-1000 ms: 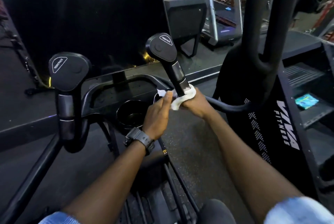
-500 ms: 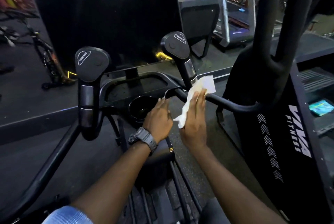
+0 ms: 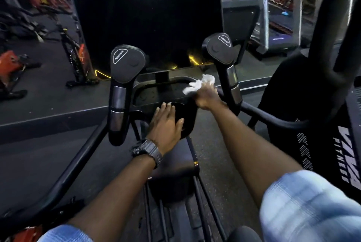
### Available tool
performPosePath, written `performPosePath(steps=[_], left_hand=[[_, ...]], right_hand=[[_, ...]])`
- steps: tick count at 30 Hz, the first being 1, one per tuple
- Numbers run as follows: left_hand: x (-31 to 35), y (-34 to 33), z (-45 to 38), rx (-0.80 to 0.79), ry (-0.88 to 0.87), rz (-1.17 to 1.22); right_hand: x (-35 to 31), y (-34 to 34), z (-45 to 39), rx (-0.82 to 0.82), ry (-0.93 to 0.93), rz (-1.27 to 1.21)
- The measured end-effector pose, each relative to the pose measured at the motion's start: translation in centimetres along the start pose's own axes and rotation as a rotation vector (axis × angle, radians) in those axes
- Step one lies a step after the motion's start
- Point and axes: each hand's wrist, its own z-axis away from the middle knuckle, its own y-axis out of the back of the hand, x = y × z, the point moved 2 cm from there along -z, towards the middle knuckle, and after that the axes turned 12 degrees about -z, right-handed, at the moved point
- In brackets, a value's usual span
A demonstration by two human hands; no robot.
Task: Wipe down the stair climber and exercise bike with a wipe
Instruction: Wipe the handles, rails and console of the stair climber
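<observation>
Wipe (image 3: 199, 85) bunched, trailing up-left | right hand (image 3: 207, 96) clutches it | left hand (image 3: 166, 124) flat, unclenched

Wipe (image 3: 199, 85) on tray (image 3: 156, 93) — between two handles (image 3: 127, 65)

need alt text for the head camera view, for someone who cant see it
A person's right hand presses a crumpled white wipe onto the black console tray of a gym machine, between its two upright black handles, while the left hand, with a dark wristwatch, rests flat beside the black cup holder.
</observation>
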Motion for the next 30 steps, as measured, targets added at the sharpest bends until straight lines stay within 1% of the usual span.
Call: performPosePath(steps=[2, 3, 5, 7, 9, 11, 13, 15, 16, 17, 19, 20, 21, 22, 24, 25, 26, 28, 30], left_hand=[[0.1, -0.6, 0.1, -0.007, 0.014, -0.021], [0.2, -0.7, 0.1, 0.007, 0.021, -0.012], [0.4, -0.6, 0.1, 0.029, 0.033, 0.009], [0.5, -0.5, 0.0, 0.012, 0.045, 0.017], [0.6, -0.3, -0.3, -0.021, 0.05, -0.02], [0.6, -0.1, -0.8, -0.034, 0.04, -0.056], [0.3, 0.2, -1.3, -0.039, 0.032, -0.037], [-0.2, 0.3, -1.6, -0.025, 0.026, -0.013], [-0.3, 0.3, -1.6, -0.032, 0.018, -0.011], [-0.4, 0.3, -1.7, -0.041, 0.012, -0.016], [-0.4, 0.5, -2.0, -0.061, 0.01, -0.022], [-0.4, 0.7, -2.3, -0.071, 0.005, -0.019], [-0.5, 1.0, -2.7, -0.074, -0.001, -0.003], [-0.6, 1.2, -3.1, -0.068, -0.011, 0.021], [-0.9, 1.8, -3.6, -0.059, -0.025, 0.058], [-1.0, 2.1, -3.6, -0.072, -0.028, 0.061], [-1.0, 2.2, -3.6, -0.089, -0.032, 0.055], [-0.9, 2.1, -3.6, -0.109, -0.031, 0.025], [-0.9, 1.8, -3.7, -0.101, -0.027, 0.022]], right_hand=[[-0.8, -1.6, -0.9, 0.091, 0.01, -0.084], [-1.4, -2.6, -1.0, 0.092, 0.035, -0.105], [-1.5, -4.6, -0.4, -0.015, 0.114, -0.108], [-0.7, -4.1, 0.2, -0.068, 0.138, -0.086], [0.2, -4.0, 0.1, 0.005, 0.073, -0.064], [-0.4, -4.0, -0.7, 0.066, 0.026, -0.043], [-1.9, -3.9, -0.6, 0.083, 0.11, -0.022], [-1.7, -3.4, 0.8, 0.058, 0.204, -0.123], [-0.9, -3.2, 1.5, 0.094, 0.237, -0.144], [0.0, -3.1, 1.9, 0.175, 0.247, -0.094], [1.1, -2.5, 1.5, 0.279, 0.17, -0.007], [0.9, -2.4, 1.0, 0.285, 0.119, -0.055], [0.1, -2.2, 0.8, 0.257, 0.099, -0.081], [-1.1, -2.2, 1.0, 0.209, 0.142, -0.118], [-2.4, -3.4, 1.5, 0.192, 0.304, -0.116], [-2.4, -3.2, 2.3, 0.204, 0.336, -0.124], [-1.6, -3.1, 2.9, 0.184, 0.299, -0.12], [0.7, -3.1, 1.9, 0.224, 0.167, -0.072], [0.9, -3.0, 0.0, 0.173, 0.131, 0.021]])
